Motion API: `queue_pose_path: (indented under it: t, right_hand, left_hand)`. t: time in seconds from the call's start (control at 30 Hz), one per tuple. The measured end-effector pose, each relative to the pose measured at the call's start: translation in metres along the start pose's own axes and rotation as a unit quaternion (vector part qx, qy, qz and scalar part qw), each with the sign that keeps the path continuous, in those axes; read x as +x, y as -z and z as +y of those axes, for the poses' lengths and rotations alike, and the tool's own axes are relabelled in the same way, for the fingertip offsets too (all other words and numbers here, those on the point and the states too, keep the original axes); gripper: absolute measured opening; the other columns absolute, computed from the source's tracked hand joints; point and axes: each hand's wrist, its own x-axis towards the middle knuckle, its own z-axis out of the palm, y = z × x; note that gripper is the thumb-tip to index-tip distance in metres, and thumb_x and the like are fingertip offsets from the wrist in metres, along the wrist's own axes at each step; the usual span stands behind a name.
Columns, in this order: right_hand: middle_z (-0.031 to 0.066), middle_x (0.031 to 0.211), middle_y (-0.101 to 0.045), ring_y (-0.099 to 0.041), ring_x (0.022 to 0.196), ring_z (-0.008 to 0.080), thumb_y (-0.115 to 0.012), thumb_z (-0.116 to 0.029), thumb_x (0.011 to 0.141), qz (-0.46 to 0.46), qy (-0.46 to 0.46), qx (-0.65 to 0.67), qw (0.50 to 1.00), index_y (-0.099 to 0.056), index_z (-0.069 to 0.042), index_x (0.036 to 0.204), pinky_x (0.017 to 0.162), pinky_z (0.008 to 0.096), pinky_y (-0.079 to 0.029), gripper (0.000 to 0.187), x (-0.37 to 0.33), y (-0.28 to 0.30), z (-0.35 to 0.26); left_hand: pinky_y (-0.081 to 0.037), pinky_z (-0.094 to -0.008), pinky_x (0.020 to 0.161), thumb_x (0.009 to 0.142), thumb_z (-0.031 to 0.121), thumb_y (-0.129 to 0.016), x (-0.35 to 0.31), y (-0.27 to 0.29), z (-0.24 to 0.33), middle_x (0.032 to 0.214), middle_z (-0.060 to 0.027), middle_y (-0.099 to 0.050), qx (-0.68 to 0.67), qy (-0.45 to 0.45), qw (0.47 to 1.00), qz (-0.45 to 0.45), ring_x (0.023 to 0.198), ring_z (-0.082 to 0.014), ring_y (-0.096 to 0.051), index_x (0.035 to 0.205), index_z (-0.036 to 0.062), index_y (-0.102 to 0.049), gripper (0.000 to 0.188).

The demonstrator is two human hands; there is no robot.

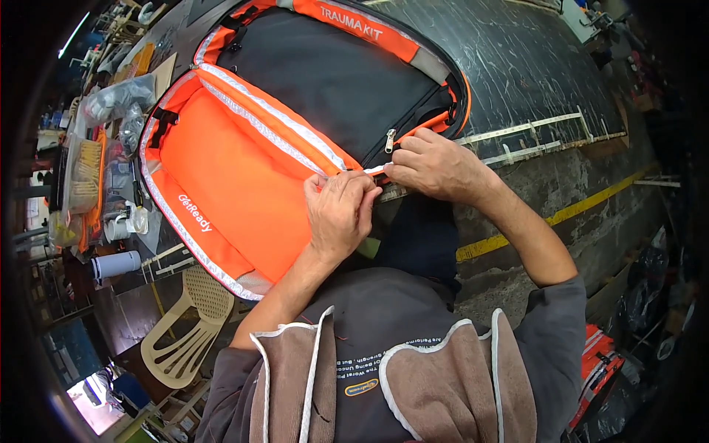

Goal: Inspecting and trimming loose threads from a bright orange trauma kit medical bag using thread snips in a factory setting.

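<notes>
An orange and black zippered bag [236,188] lies opened out flat on a dark table. Its orange half is at the left, and its black-lined half [317,70] is at the far side. My left hand [341,210] pinches the bag's edge by the fold between the halves. Just to its right, my right hand [436,168] is closed on the same edge, with a short white strip of trim showing between the two hands. A metal zipper pull [390,140] rests right beside my right fingers. The fingertips hide exactly what is pinched.
The dark tabletop [532,74] is scuffed, with white measuring strips [532,140] along its near edge. A clear bin of yellow pieces [85,173] and plastic bags [122,100] stand at the left. A beige plastic chair [188,325] is at the lower left.
</notes>
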Motion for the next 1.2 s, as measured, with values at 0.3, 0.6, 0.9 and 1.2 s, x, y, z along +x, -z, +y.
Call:
queue_pose_path:
  t: [0.3, 0.6, 0.9, 1.2]
  right_hand:
    - [0.0082, 0.095, -0.068, -0.065, 0.085, 0.0302, -0.085, -0.019, 0.091, 0.164, -0.28, 0.13, 0.937, -0.07, -0.009, 0.121, 0.08, 0.0427, -0.049, 0.034, -0.035, 0.008, -0.04]
    - [0.0075, 0.091, -0.071, -0.066, 0.078, 0.0287, -0.087, -0.015, 0.089, 0.202, -0.384, 0.104, 0.895, -0.073, -0.008, 0.114, 0.074, 0.0403, -0.046, 0.029, -0.009, -0.007, -0.095]
    - [0.0064, 0.091, -0.073, -0.069, 0.078, 0.0268, -0.082, -0.02, 0.091, 0.209, -0.331, 0.077, 0.917, -0.073, -0.006, 0.11, 0.07, 0.0412, -0.047, 0.025, 0.067, -0.019, -0.091]
    - [0.0072, 0.092, -0.074, -0.07, 0.076, 0.0278, -0.082, -0.017, 0.092, 0.191, -0.336, 0.087, 0.918, -0.075, -0.004, 0.108, 0.068, 0.0407, -0.049, 0.021, 0.088, -0.046, -0.083]
  left_hand:
    - [-0.048, -0.0416, 0.073, 0.089, 0.013, -0.083, -0.034, 0.063, -0.016, 0.09, -0.0074, -0.074, -0.015, 0.008, 1.0, 0.003, 0.081, -0.0268, -0.071, 0.082, 0.0086, -0.068, 0.017]
    - [-0.051, -0.0416, 0.069, 0.09, 0.016, -0.084, 0.016, 0.052, -0.09, 0.098, -0.0052, -0.078, 0.031, 0.033, 0.999, 0.017, 0.081, -0.0261, -0.073, 0.1, 0.0095, -0.083, 0.012]
    - [-0.049, -0.0403, 0.069, 0.094, 0.01, -0.076, 0.014, 0.028, -0.095, 0.084, -0.0106, -0.063, 0.018, 0.088, 0.996, 0.003, 0.073, -0.0249, -0.063, 0.088, 0.0019, -0.066, 0.015]
    - [-0.046, -0.0243, 0.078, 0.116, 0.023, -0.057, 0.001, 0.055, -0.103, 0.091, 0.0052, -0.06, -0.515, 0.325, 0.791, 0.06, 0.085, -0.0061, -0.057, 0.112, 0.0061, -0.067, 0.02]
